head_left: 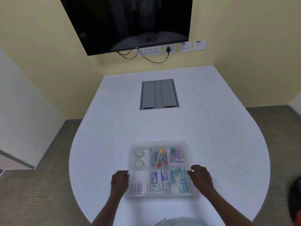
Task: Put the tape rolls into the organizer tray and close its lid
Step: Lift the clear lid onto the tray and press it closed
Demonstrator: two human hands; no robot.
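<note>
A clear plastic organizer tray [162, 195] sits on the white table near me, with a clear lid [160, 142] lying flat over it. Two clear tape rolls [139, 152] [139, 162] lie one behind the other in its far left compartment, seen through the lid. My left hand [119, 181] is at the tray's left edge, fingers curled against the lid's rim. My right hand [200, 176] is at the right edge, fingertips touching the lid's rim. Whether either hand actually grips the lid cannot be told.
Pens, markers, staple boxes, batteries and small packets fill the other compartments. A grey cable hatch [158, 94] is set in the table [211, 128] farther back. A wall screen [127, 22] and sockets hang behind. Another person's head [295, 201] shows at the right edge.
</note>
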